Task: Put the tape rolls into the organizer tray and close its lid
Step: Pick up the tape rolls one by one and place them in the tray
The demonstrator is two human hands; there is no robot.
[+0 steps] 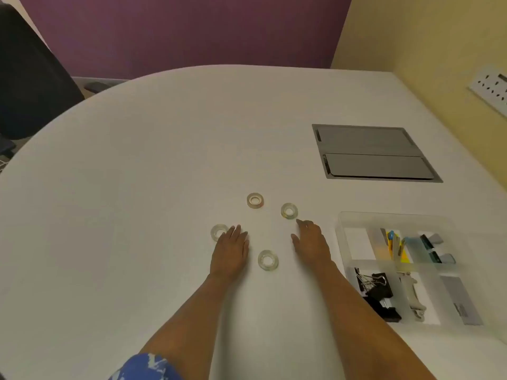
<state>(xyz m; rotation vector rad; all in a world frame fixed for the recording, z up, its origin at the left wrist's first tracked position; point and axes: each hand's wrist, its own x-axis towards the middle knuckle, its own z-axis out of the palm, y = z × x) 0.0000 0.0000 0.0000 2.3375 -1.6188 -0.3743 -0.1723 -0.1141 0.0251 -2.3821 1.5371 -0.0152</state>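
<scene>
- Far left, we note a dark chair (30, 78) beyond the table (137, 160) edge; purple wall behind it.
- At the bottom edge, a blue patterned sleeve (145, 367) covers our left upper arm.
- Leftmost tape roll (218, 232) lies flat on the table, clear, its right side touching or just under the left fingertips.
- Left hand (230, 249) lies palm down on the table, fingers (236, 231) straight and pressed close together, holding nothing.
- Far roll (255, 200) lies flat beyond the hands, apart from both.
- Near roll (268, 260) lies flat between the two wrists, just beside the left hand; we cannot tell whether it touches.
- Right roll (289, 210) lies flat just beyond the right fingertips; contact is too close to judge.
- Right hand (311, 242) is palm down, fingers slightly curled and together, thumb (295, 238) out to the side, gripping nothing.
- All four rolls are on the bare table, none in the tray.
- A grey hatch (373, 153) with two panels sits flush in the tabletop, far right.
- The clear tray (341, 242) stands right of the right forearm, divided into compartments; the lid's position we cannot tell.
- Its near-left compartment holds black binder clips (377, 294); other compartments hold coloured items, too blurred to name.
- On the yellow wall at the far right, a white socket strip (491, 89).
</scene>
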